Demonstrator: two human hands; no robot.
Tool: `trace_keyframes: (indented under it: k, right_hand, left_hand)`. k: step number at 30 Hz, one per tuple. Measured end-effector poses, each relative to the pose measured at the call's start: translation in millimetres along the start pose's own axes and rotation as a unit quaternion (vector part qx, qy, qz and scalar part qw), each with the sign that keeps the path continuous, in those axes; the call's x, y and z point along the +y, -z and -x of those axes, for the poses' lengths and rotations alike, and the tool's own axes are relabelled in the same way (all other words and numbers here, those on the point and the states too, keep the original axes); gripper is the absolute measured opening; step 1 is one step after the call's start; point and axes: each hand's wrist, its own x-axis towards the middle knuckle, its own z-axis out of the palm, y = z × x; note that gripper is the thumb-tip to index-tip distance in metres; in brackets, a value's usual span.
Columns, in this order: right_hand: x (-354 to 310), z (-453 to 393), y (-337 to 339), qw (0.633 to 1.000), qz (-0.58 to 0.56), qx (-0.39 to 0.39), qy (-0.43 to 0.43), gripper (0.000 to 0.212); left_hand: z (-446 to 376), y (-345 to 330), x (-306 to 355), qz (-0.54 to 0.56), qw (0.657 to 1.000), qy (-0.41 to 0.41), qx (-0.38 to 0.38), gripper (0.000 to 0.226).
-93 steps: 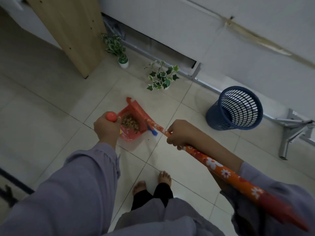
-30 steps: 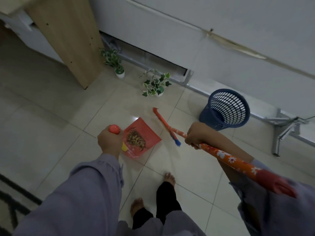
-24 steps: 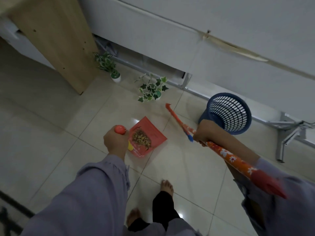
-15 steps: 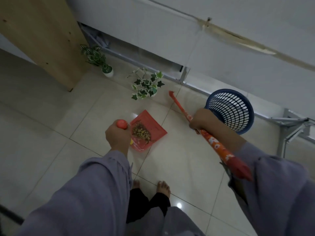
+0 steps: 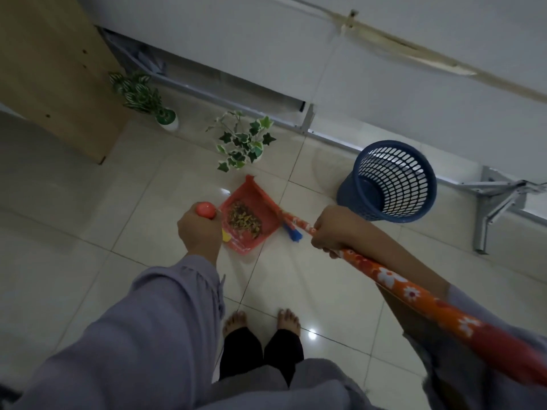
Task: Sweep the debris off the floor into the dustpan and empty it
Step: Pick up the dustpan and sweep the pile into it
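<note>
My left hand [image 5: 199, 230] grips the round-topped handle [image 5: 206, 209] of a red dustpan [image 5: 266, 208], which sits low over the tiled floor. A pile of brown debris [image 5: 244, 219] lies in the pan. My right hand [image 5: 333, 229] grips the orange flowered broom handle [image 5: 414, 294]. The broom's red head [image 5: 263, 195] rests against the right edge of the pan, with a blue part [image 5: 293, 233] just below it. A blue mesh waste basket [image 5: 390, 182] stands to the right of the pan, beyond my right hand.
Two small potted plants [image 5: 245, 140] [image 5: 142, 97] stand near the white wall. A wooden panel [image 5: 56, 72] is at the upper left. A metal leg bracket [image 5: 491, 208] sits right of the basket. My bare feet [image 5: 260, 321] are on the tiles below the pan.
The broom head has swung back from the floor near the basket to rest against the right edge of the dustpan. The left hand and pan have stayed about where they were.
</note>
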Motion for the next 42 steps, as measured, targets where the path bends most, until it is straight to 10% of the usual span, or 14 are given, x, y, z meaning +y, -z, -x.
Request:
trace_keyframes:
  k: [33, 42]
  right_hand:
    - [19, 144, 3, 0.987, -0.091, 0.066, -0.111, 0.010]
    - [61, 256, 20, 0.981, -0.160, 0.110, 0.005, 0.027]
  left_hand:
    - [58, 94, 54, 0.001, 0.995, -0.083, -0.048, 0.017]
    - [141, 153, 123, 0.057, 0.989, -0.134, -0.033, 0.026]
